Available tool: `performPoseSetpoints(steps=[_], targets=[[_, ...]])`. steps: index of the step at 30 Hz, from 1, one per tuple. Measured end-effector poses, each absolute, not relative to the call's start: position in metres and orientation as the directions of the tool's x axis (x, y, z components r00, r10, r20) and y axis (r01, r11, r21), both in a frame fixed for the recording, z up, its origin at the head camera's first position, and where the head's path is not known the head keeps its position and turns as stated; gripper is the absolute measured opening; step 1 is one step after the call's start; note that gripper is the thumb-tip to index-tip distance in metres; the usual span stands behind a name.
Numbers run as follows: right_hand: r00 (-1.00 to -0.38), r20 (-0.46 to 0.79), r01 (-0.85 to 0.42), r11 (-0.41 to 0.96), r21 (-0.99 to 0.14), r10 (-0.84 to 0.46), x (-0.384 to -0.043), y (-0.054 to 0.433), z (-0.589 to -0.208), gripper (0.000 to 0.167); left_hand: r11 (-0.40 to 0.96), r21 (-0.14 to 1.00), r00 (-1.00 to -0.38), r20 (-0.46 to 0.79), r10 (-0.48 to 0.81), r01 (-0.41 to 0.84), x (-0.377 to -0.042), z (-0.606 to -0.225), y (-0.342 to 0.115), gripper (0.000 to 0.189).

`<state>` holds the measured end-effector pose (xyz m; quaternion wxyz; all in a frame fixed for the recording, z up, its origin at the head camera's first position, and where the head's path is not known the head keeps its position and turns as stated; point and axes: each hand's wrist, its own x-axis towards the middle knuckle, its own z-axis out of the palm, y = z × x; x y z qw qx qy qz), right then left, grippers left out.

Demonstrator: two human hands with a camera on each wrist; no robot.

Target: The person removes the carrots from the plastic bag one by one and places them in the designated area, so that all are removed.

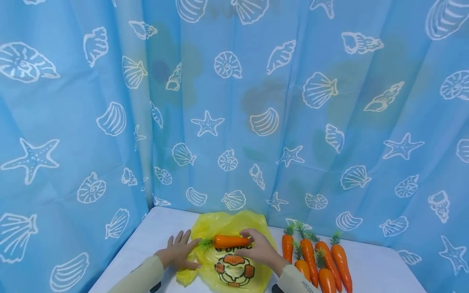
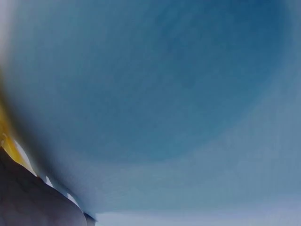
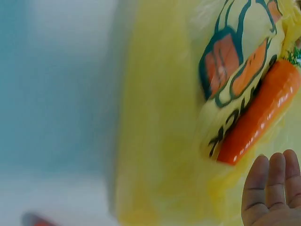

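A carrot (image 1: 231, 241) with a green leafy top (image 1: 207, 243) lies across a yellow plastic bag (image 1: 205, 264) printed with a cartoon character. At the bag's left side is my left hand (image 1: 180, 251), fingers spread, its index fingertip close to the leafy top. My right hand (image 1: 261, 249) reaches over the bag from the right, its fingertips right by the carrot's bare end. In the right wrist view, straight fingers (image 3: 276, 181) show beside the carrot (image 3: 258, 115). Little of the left hand (image 2: 33, 197) appears in the left wrist view.
Several more carrots (image 1: 309, 258) with green tops lie together on the white table (image 1: 377, 264), right of the bag. Blue curtains (image 1: 234, 97) with white shell and starfish prints rise behind the table and along its left side.
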<state>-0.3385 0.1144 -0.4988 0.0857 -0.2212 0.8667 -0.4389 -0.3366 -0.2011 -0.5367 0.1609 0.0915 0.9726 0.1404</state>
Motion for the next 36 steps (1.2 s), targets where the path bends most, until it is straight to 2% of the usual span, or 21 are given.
performPoseSetpoints(steps=[9,17,23,28,33,36], targets=[[-0.887,0.001,-0.268,0.512,-0.816,-0.463,-0.345,0.087,-0.509,0.059,0.942,0.314,-0.933,-0.293,0.211,0.115,-0.337,-0.537,-0.205,0.095],[-0.896,0.051,-0.314,0.546,-0.776,-0.442,-0.355,0.069,-0.512,0.061,0.945,0.300,-0.942,-0.261,0.212,0.130,-0.339,-0.532,-0.200,0.090],[-0.907,0.036,-0.327,0.647,-0.689,-0.420,-0.352,0.058,-0.523,0.066,0.941,0.322,-0.938,-0.279,0.204,0.109,-0.334,-0.541,-0.200,0.090],[-0.908,-0.004,-0.295,0.648,-0.702,-0.418,-0.347,0.053,-0.527,0.067,0.940,0.320,-0.939,-0.273,0.208,0.115,-0.335,-0.546,-0.201,0.093],[-0.900,-0.052,-0.271,0.650,-0.710,-0.432,-0.338,0.044,-0.530,0.062,0.944,0.311,-0.939,-0.278,0.201,0.110,-0.334,-0.542,-0.201,0.093],[-0.905,-0.047,-0.289,0.692,-0.662,-0.423,-0.333,0.039,-0.531,0.059,0.943,0.309,-0.939,-0.273,0.208,0.119,-0.334,-0.539,-0.200,0.092]])
